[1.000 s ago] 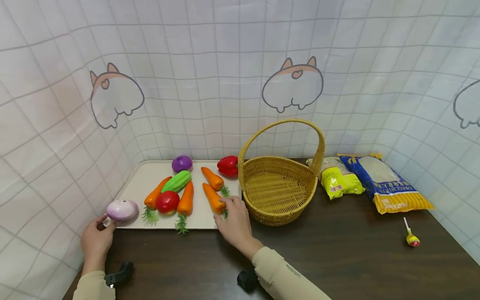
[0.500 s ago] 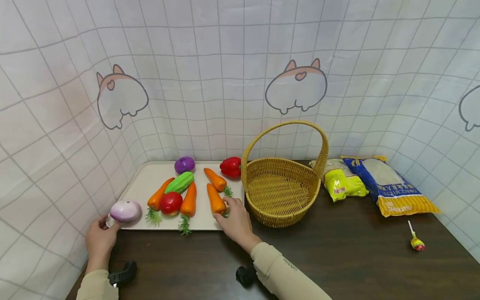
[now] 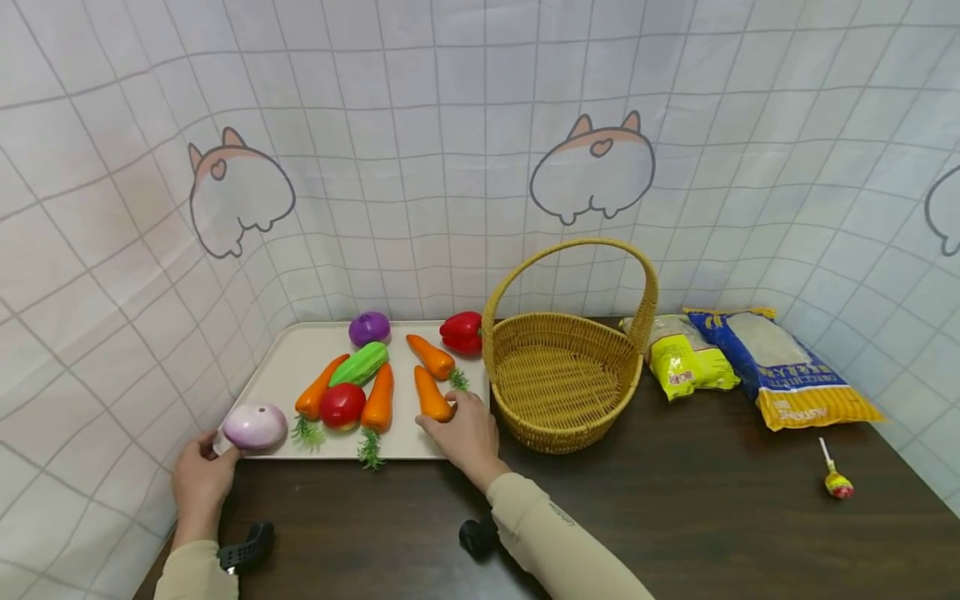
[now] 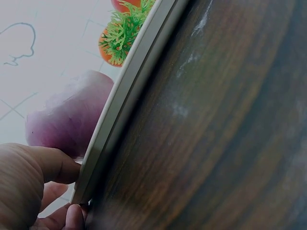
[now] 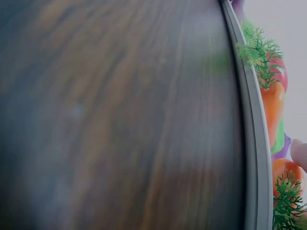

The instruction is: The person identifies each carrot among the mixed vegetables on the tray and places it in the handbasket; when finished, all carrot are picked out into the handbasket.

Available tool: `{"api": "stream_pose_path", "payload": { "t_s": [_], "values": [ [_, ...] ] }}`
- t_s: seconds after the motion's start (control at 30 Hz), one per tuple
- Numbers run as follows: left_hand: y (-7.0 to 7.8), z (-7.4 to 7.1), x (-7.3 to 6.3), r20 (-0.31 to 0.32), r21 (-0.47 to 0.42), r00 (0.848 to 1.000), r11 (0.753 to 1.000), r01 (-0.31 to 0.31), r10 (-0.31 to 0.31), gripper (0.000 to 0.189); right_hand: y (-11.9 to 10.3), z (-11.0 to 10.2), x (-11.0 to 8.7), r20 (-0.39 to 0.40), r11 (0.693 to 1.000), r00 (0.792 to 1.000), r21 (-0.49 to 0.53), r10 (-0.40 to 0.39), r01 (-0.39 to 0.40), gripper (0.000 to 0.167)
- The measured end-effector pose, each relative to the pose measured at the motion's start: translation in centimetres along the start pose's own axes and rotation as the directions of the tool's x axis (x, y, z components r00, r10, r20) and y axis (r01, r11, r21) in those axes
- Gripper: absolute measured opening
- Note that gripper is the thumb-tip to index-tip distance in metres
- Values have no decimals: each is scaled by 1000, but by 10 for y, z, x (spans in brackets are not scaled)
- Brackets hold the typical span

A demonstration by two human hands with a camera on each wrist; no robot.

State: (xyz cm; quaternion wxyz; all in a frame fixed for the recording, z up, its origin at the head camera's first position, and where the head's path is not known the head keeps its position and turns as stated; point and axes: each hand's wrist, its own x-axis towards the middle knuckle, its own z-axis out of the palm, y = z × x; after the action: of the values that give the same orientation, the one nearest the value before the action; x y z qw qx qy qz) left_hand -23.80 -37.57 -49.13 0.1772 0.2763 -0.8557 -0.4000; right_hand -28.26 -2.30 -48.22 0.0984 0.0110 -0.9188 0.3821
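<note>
In the head view, a cream tray bears toy vegetables. My left hand pinches its near left corner, thumb on the rim and fingers below, as the left wrist view shows. Beside that thumb lies a pale purple onion. My right hand holds an orange carrot by its leafy end, thumb on the left and fingers on the right; the hand hides most of the leaves in the head view. A fingertip shows against this carrot in the right wrist view.
Several more vegetables lie on the tray, among them a tomato, a green gourd and a red pepper. A wicker basket stands right of the tray. Farther right are a yellow bag, a blue bag and a lollipop.
My right hand has shifted slightly, its thumb now closer against the carrot's left side. My left hand stays at the tray corner, where the pale onion has turned a little.
</note>
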Motion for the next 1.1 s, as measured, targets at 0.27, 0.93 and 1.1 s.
{"api": "stream_pose_path", "payload": {
  "t_s": [0.27,0.93,1.1],
  "values": [
    [-1,3,0,2,-8,1000,1000,-8,8,54,0,8,1,-36,999,999,-41,28,-29,59],
    [-4,3,2,5,-11,1000,1000,-4,4,54,-2,9,-1,-74,998,995,-8,61,-62,45],
    [-2,0,1,4,-12,1000,1000,0,0,54,-4,7,-5,-90,994,993,77,78,-72,46]
  ]
}}
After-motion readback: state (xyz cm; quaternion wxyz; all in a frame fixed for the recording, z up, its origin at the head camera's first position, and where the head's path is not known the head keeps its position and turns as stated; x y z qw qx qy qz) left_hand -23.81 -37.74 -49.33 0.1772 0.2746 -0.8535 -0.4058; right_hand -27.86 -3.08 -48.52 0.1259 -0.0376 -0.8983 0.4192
